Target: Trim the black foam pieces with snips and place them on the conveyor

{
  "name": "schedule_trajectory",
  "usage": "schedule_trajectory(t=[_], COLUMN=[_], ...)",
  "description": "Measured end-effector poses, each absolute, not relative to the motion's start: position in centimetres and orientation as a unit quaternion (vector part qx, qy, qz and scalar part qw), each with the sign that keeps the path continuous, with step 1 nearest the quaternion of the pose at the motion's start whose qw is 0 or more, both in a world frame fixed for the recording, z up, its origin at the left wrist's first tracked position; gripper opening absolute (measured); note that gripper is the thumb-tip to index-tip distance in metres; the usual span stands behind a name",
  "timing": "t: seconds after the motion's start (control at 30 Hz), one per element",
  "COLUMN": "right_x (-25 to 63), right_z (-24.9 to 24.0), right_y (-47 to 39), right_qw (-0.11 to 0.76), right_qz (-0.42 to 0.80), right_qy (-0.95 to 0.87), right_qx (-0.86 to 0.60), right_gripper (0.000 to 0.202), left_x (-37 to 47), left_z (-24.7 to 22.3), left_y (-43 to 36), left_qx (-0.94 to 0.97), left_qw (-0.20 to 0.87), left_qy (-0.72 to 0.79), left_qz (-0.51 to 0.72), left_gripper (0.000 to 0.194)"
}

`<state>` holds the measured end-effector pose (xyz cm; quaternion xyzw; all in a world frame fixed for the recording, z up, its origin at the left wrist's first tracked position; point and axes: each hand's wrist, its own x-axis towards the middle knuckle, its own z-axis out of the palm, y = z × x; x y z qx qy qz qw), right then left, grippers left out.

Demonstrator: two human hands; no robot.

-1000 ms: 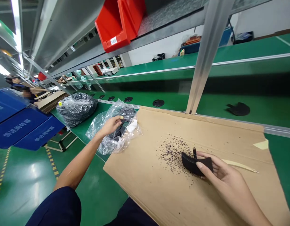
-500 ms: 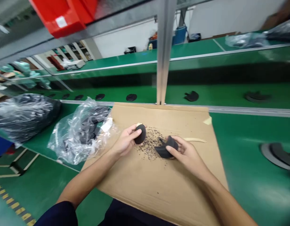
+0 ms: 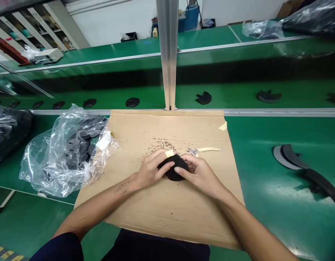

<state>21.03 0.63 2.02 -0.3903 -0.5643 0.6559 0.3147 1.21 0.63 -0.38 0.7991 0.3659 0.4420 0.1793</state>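
Note:
Over the cardboard sheet, both my hands are closed on black parts brought together in front of me. My left hand grips the round black disc from the left, thumb on top; a yellowish wrap circles one of its fingers. From the right, my right hand pinches the curved black piece, its thumb on the near face. The fingers hide where the two parts meet. Just beyond my right hand lie nippers with a cream handle. Tiny black scraps are scattered beyond my hands.
A clear plastic bag of black discs lies left of the cardboard, with a dark full bag beyond. Curved black and grey pieces rest at right. Several black parts line the green belt behind; a metal post rises there.
The disc and the curved piece, held apart before, are now together between my hands. My right hand has moved left, uncovering the nippers. The view has shifted.

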Motion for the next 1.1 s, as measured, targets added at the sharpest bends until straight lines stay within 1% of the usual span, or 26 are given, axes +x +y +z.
schedule_trajectory(t=[0.1,0.27,0.37,0.53,0.7,0.87,1.0,1.1], right_x=[21.0,21.0,21.0,21.1,21.1,21.0,20.9,21.0], right_z=[1.8,1.7,1.9,2.1,1.8,1.6,1.6,1.4], right_y=[0.6,0.5,0.3,0.2,0.2,0.1,0.1,0.2], right_qw=[0.316,0.334,0.344,0.369,0.386,0.387,0.414,0.419], right_qz=[0.627,0.54,0.478,0.393,0.37,0.365,0.351,0.341], right_qy=[-0.59,-0.662,-0.707,-0.76,-0.786,-0.792,-0.791,-0.794], right_qx=[-0.398,-0.399,-0.393,-0.363,-0.31,-0.3,-0.282,-0.278], right_gripper=[0.021,0.026,0.022,0.011,0.013,0.016,0.02,0.023], left_x=[1.4,1.5,1.3,0.9,0.7,0.5,0.4,0.4], left_z=[-0.5,-0.5,-0.2,0.4,0.7,1.2,1.5,1.4], left_y=[0.5,0.0,0.0,0.4,0.6,0.7,0.6,0.6], left_qx=[0.798,0.793,0.766,0.741,0.745,0.779,0.774,0.775], left_qw=[0.179,0.19,0.225,0.295,0.306,0.272,0.271,0.263], left_qy=[0.355,0.343,0.368,0.349,0.298,0.264,0.268,0.269], left_qz=[0.453,0.467,0.478,0.491,0.513,0.499,0.505,0.508], left_gripper=[0.029,0.032,0.038,0.028,0.033,0.031,0.03,0.026])
